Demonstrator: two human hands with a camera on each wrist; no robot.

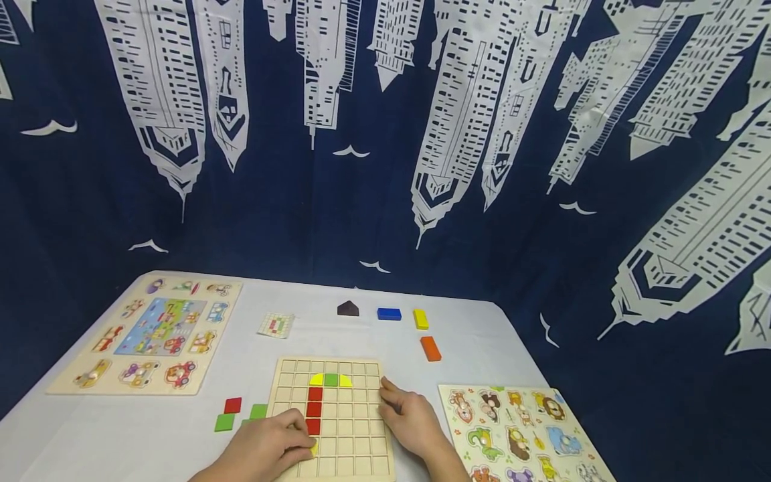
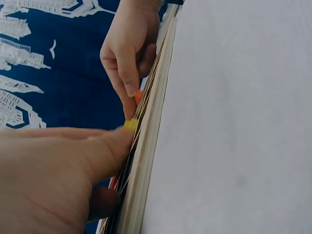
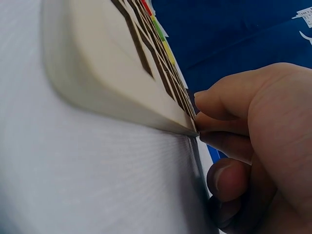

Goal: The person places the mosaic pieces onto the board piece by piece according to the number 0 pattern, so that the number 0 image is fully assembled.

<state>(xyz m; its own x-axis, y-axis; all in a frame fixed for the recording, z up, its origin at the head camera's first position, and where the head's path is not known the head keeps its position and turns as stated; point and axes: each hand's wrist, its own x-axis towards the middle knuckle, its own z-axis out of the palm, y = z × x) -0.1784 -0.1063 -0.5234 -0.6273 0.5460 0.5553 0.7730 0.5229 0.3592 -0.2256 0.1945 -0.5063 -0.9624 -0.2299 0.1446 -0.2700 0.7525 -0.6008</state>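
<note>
In the head view a wooden grid board (image 1: 352, 442) lies on the table, with three red squares (image 1: 314, 409) in a column. Above them a green square (image 1: 331, 380) sits between two curved yellow pieces (image 1: 346, 381). My left hand (image 1: 262, 445) pinches a small yellow piece (image 1: 314, 448) at the cell just below the red column; its shape is mostly hidden by the fingers. In the left wrist view the thumb lies against a yellow piece (image 2: 130, 125). My right hand (image 1: 412, 422) grips the board's right edge with thumb and fingers.
Loose red (image 1: 232, 405) and green squares (image 1: 225, 422) lie left of the board. A small pattern card (image 1: 276, 325) and several coloured blocks, including a blue one (image 1: 389, 314), lie beyond it. Picture puzzles flank it: vehicles (image 1: 205, 294) left, animals (image 1: 500, 415) right.
</note>
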